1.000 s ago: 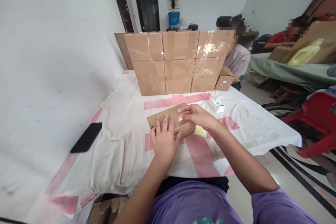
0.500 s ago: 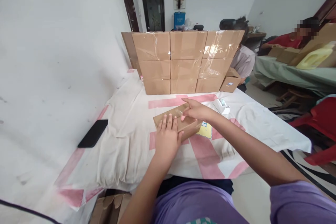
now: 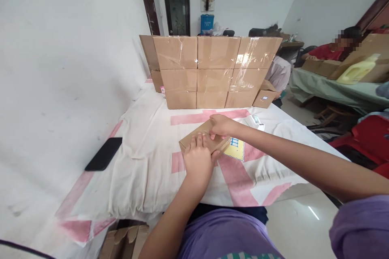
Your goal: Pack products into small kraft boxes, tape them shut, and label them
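A small brown cardboard box (image 3: pixel 196 132) lies at an angle on the cloth in front of me, with shiny clear tape near its right end. My left hand (image 3: pixel 199 156) rests on its top, fingers laid flat and the thumb out along the near right edge. My right hand (image 3: pixel 221 125) is closed over the far right part of the box, its fingers curled against the top and far edge. What lies beneath those fingers is partly hidden. A yellow card (image 3: pixel 237 148) with blue marks sits just right of the box, partly covered by it.
A wall of taped cardboard boxes (image 3: pixel 214 79) stands across the table's back, beside an open carton (image 3: pixel 265 94). A white tape dispenser (image 3: pixel 255 122) is right of my hands, a black phone (image 3: pixel 105 153) left. People sit beyond; a red chair (image 3: pixel 366 141) stands at right.
My right hand has gone from a pointing pose to curled fingers over the box. My left hand has shifted slightly right, its fingers closer together. The box has turned a little.
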Demonstrator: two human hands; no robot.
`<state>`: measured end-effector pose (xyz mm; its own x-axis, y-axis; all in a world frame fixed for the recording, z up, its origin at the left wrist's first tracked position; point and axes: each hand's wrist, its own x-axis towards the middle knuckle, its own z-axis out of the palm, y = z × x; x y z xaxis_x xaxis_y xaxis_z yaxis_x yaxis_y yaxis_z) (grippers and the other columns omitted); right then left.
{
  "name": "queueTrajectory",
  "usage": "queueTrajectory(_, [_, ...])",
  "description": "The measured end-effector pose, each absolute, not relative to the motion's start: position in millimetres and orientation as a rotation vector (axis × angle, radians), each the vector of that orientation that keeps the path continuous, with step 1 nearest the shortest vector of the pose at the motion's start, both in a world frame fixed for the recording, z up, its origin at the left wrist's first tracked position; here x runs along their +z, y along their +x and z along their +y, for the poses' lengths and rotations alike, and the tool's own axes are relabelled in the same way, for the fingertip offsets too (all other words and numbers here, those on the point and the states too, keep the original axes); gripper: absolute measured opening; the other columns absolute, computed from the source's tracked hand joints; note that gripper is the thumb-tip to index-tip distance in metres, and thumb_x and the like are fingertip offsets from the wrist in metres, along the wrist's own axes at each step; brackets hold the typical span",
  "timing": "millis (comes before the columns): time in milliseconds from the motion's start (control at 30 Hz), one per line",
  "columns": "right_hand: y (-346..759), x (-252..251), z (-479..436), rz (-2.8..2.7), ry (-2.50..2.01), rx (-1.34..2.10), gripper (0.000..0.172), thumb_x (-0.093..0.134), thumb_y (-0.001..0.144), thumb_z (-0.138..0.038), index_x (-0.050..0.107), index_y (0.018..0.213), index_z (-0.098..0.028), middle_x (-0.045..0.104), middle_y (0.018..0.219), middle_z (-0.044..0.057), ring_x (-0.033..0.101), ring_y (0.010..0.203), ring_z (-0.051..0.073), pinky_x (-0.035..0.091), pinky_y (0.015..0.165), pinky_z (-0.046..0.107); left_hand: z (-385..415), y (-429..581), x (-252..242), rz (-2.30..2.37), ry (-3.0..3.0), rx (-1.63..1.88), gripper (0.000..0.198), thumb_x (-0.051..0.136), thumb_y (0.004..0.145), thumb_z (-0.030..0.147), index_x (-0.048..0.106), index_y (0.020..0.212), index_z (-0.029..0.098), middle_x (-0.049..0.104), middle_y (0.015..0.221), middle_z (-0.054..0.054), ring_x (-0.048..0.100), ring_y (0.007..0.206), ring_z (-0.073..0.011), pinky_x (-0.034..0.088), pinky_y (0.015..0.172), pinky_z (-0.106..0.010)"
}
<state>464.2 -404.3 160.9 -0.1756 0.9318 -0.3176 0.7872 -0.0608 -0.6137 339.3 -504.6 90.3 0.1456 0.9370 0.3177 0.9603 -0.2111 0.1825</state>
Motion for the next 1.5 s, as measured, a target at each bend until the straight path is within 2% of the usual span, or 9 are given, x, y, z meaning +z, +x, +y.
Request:
queueTrajectory(100, [458, 170, -408, -2.089, -1.964, 1.05, 0.061, 0.069, 0.066, -0.005, 0.06, 0.126, -0.006, 0.073, 0.065, 0.006, 0.052, 0.041, 0.017, 0.04, 0.045, 0.029, -506, 339, 85, -1.891, -2.318, -0.566, 0.062, 0.054, 0.097, 0.049, 0.053, 0.145, 0.011, 0.053, 0.152, -0.014, 0.051, 0.137, -0.035, 0.048, 0.1, -0.046])
queueTrajectory(233, [450, 177, -413, -2.154, -2.009, 1.026, 0.031, 0.066, 0.071, -0.006, 0.066, 0.103, -0.008, 0.072, 0.065, 0.006, 0.051, 0.042, 0.015, 0.04, 0.044, 0.029, -508, 340, 80, -1.863, -2.307, -0.579, 0.06, 0.051, 0.098, 0.047, 0.052, 0.146, 0.011, 0.051, 0.153, -0.012, 0.051, 0.135, -0.0348, 0.047, 0.097, -0.047])
queueTrajectory(500, [449, 177, -410, -2.18, -2.037, 1.009, 0.014, 0.067, 0.075, -0.011, 0.065, 0.09, -0.013, 0.072, 0.066, 0.005, 0.05, 0.043, 0.012, 0.041, 0.045, 0.028, -500, 333, 103, -1.882, -2.369, -0.544, 0.066, 0.061, 0.09, 0.053, 0.055, 0.142, 0.011, 0.066, 0.134, -0.015, 0.058, 0.12, -0.0317, 0.048, 0.094, -0.044])
queueTrajectory(667, [452, 179, -402, -2.211, -2.049, 1.095, 0.006, 0.071, 0.074, -0.014, 0.065, 0.077, -0.014, 0.069, 0.061, 0.004, 0.049, 0.043, 0.011, 0.041, 0.046, 0.027, -496, 330, 113, -1.834, -2.405, -0.528, 0.06, 0.061, 0.088, 0.058, 0.06, 0.135, 0.02, 0.066, 0.124, -0.012, 0.055, 0.116, -0.0309, 0.045, 0.094, -0.046])
queueTrajectory(1033, [459, 191, -397, -2.254, -2.159, 1.233, 0.011, 0.076, 0.071, -0.015, 0.068, 0.077, -0.014, 0.068, 0.058, 0.004, 0.049, 0.046, 0.012, 0.041, 0.047, 0.026, -497, 333, 111, -1.815, -2.38, -0.473, 0.058, 0.058, 0.09, 0.061, 0.063, 0.13, 0.019, 0.065, 0.121, -0.012, 0.053, 0.114, -0.0321, 0.045, 0.091, -0.048])
queueTrajectory(1100, [463, 193, -396, -2.292, -2.228, 1.217, 0.019, 0.081, 0.069, -0.021, 0.07, 0.082, -0.013, 0.069, 0.058, 0.007, 0.055, 0.05, 0.016, 0.043, 0.049, 0.027, -496, 333, 110, -1.82, -2.375, -0.472, 0.058, 0.058, 0.09, 0.059, 0.062, 0.133, 0.019, 0.064, 0.124, -0.012, 0.052, 0.116, -0.0324, 0.045, 0.093, -0.048])
queueTrajectory(1233, [482, 199, -403, -2.359, -2.278, 1.152, 0.057, 0.09, 0.057, -0.025, 0.071, 0.108, -0.009, 0.069, 0.057, 0.008, 0.058, 0.048, 0.019, 0.041, 0.048, 0.029, -494, 333, 107, -1.839, -2.368, -0.485, 0.061, 0.062, 0.088, 0.055, 0.059, 0.137, 0.018, 0.064, 0.123, -0.012, 0.052, 0.116, -0.0318, 0.045, 0.095, -0.047])
queueTrajectory(1367, [502, 192, -429, -2.493, -1.968, 1.049, 0.079, 0.077, 0.07, -0.015, 0.055, 0.146, -0.025, 0.066, 0.056, -0.001, 0.056, 0.045, 0.016, 0.04, 0.049, 0.027, -496, 333, 106, -1.822, -2.371, -0.517, 0.058, 0.058, 0.091, 0.056, 0.06, 0.135, 0.019, 0.064, 0.123, -0.012, 0.053, 0.113, -0.0315, 0.045, 0.092, -0.047])
queueTrajectory(1500, [514, 167, -461, -2.699, -1.66, 0.606, 0.079, 0.065, 0.078, -0.008, 0.052, 0.149, -0.038, 0.075, 0.085, 0.004, 0.065, 0.064, 0.02, 0.04, 0.056, 0.028, -498, 331, 104, -1.796, -2.377, -0.535, 0.063, 0.054, 0.092, 0.06, 0.056, 0.14, 0.02, 0.063, 0.126, -0.012, 0.052, 0.115, -0.0322, 0.044, 0.093, -0.047])
